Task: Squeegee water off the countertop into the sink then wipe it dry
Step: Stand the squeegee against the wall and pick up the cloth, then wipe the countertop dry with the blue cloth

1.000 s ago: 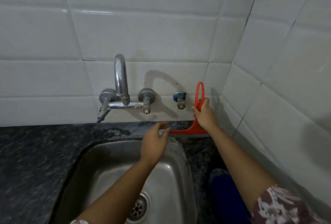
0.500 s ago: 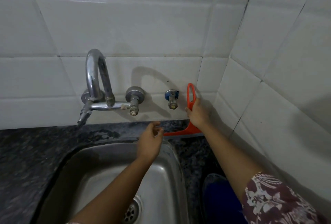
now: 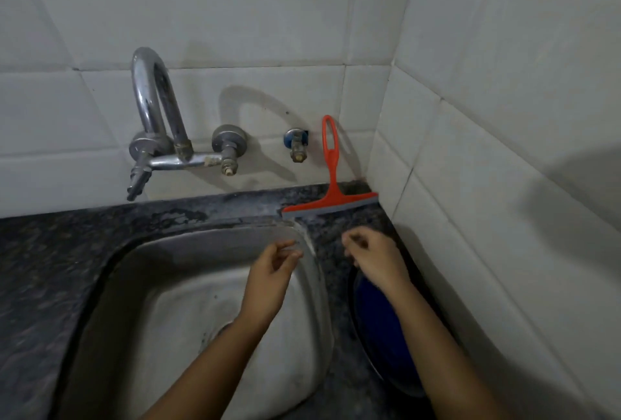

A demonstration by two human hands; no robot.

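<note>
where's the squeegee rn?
Head view, right side: the red squeegee stands in the back corner of the countertop, blade behind the rear right rim of the sink, handle against the wall beside the blue valve.

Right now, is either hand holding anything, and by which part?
Nothing. Left hand and right hand are empty; the orange plastic squeegee stands unheld.

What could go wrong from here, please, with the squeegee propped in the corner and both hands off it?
The squeegee stands on its blade, handle leaning on the tiled wall, neither hand holding it; it might slide and topple toward the sink. The right hand and forearm hang above a blue dish beside the sink; a hasty reach could knock it.
</note>
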